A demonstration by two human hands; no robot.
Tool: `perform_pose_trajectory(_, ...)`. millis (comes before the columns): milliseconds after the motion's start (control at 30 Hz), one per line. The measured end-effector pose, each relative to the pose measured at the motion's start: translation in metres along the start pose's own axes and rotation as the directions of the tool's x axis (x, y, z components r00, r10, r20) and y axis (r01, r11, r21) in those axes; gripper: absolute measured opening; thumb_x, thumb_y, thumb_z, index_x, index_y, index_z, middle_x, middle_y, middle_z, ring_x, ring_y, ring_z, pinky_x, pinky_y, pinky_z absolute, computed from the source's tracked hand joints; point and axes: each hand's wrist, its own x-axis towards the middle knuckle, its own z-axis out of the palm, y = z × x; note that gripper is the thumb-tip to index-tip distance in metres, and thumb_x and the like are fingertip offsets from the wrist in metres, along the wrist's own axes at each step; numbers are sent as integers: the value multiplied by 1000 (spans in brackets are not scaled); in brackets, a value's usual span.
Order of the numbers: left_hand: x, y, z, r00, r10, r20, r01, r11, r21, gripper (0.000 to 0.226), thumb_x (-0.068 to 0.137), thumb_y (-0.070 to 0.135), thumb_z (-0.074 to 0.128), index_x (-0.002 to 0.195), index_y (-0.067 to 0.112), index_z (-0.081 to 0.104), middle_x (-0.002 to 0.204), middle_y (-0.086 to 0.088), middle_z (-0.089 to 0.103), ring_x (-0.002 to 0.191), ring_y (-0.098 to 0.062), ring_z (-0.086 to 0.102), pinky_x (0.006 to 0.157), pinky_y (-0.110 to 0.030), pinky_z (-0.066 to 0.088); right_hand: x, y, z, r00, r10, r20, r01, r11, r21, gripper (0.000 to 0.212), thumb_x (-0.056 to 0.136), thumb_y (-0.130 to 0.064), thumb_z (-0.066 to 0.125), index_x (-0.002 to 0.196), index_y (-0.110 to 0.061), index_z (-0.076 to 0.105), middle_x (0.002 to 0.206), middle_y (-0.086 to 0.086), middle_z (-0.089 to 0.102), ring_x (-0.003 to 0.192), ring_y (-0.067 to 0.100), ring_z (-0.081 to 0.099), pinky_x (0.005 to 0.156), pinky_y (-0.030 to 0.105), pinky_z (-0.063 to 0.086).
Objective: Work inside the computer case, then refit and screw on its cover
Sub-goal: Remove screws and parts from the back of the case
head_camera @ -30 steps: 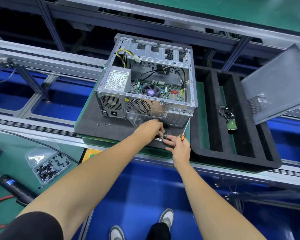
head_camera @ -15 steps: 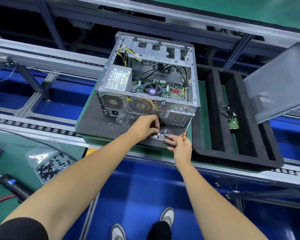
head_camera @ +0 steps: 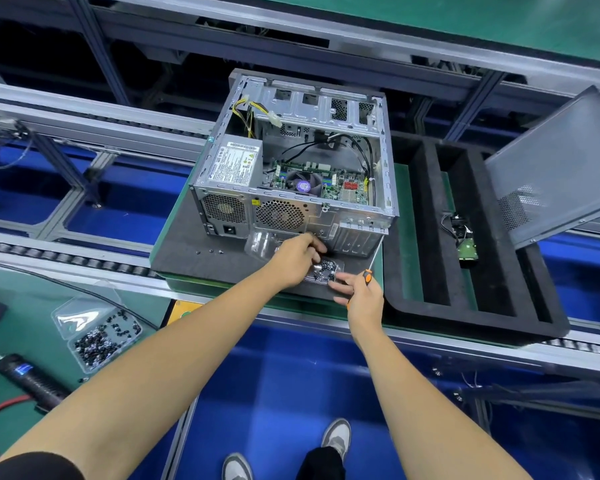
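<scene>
Computer case (head_camera: 291, 188): open, on my dark mat. Left hand (head_camera: 297, 258) curled into the clear screw box (head_camera: 323, 270); grasp unclear. Right hand (head_camera: 362, 294) grips the screwdriver (head_camera: 368, 275). Cover (head_camera: 555, 168) propped well right.

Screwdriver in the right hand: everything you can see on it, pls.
The screwdriver has an orange and black handle and a thin bare metal shaft. The right hand grips the handle low, fingers curled round it, so most of the grip is hidden. The shaft slants up and right toward the lower right corner of the computer case; whether the tip touches it cannot be told.
</scene>
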Motion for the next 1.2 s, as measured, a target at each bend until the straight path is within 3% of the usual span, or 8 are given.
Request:
perform_pose_trajectory(100, 0, 7, 1, 998, -24, 59, 22, 999, 39, 30, 101, 3, 38, 101, 11, 67, 88, -10, 64, 69, -21, 51, 61, -30, 40, 0, -1, 0, 1000, 2, -5, -2, 1000, -3, 36, 104, -17, 38, 101, -6, 71, 105, 3, 77, 87, 17, 77, 65, 33, 59)
perform_pose_trajectory(233, 7, 5, -2, 999, -35, -15, 35, 999, -2, 26, 97, 15, 50, 80, 17, 70, 88, -2, 70, 81, -20, 61, 74, -30, 43, -1, -2, 0, 1000, 4, -6, -4, 1000, 1, 37, 105, -17, 37, 99, -7, 72, 105, 2, 77, 87, 16, 77, 61, 28, 58)
perform_pose_trajectory(333, 8, 2, 2, 1000, 11, 18, -12, 994, 108, 13, 88, 22, 63, 95, 19, 73, 68, 13, 63, 63, -8, 57, 62, -27, 43, -1, -3, 0, 1000, 4, 5, -4, 1000, 9, 36, 105, -15, 37, 97, -10, 72, 105, 2, 77, 87, 16, 77, 62, 29, 57)
perform_pose_trajectory(500, 8, -1, 13, 993, 99, 59, -114, 919, 378, 15, 91, 35, 67, 105, 39, 70, 101, 15, 71, 93, -10, 60, 77, -32, 50, -1, -3, -1, 1000, 5, 7, -5, 1000, 27, 32, 102, -14, 41, 94, -10, 71, 105, 5, 76, 87, 17, 77, 63, 31, 56)
perform_pose_trajectory(633, 9, -4, 15, 989, 127, 78, -148, 896, 419, 13, 91, 37, 71, 104, 42, 70, 89, 21, 59, 91, -10, 57, 76, -31, 46, 0, -3, -1, 1000, 7, 19, -8, 999, 47, 29, 99, -13, 44, 91, -11, 71, 105, 7, 76, 87, 18, 77, 62, 32, 55)
perform_pose_trajectory(867, 17, -3, 13, 970, 169, 175, -238, 817, 525, 13, 97, 37, 64, 110, 36, 66, 114, 7, 70, 105, -20, 63, 79, -34, 48, 2, -3, 0, 1000, 20, 17, -21, 999, 45, 29, 101, -12, 43, 92, -9, 71, 103, 6, 76, 87, 17, 77, 64, 35, 56)
perform_pose_trajectory(1067, 24, 0, 8, 929, 208, 305, -352, 750, 560, 11, 99, 36, 58, 106, 29, 56, 92, 6, 61, 88, -23, 58, 70, -34, 37, 2, -3, 1, 1000, 28, 12, -28, 999, 41, 30, 101, -12, 42, 91, -10, 69, 100, 4, 77, 85, 17, 77, 60, 32, 55)
perform_pose_trajectory(1200, 22, -4, 4, 925, 220, 311, -354, 800, 485, 8, 97, 34, 58, 102, 30, 54, 79, 12, 56, 77, -17, 54, 66, -35, 43, 3, -1, 1, 1000, 17, 10, -17, 999, 28, 30, 101, -14, 42, 91, -11, 70, 99, 2, 77, 86, 18, 77, 62, 33, 55)
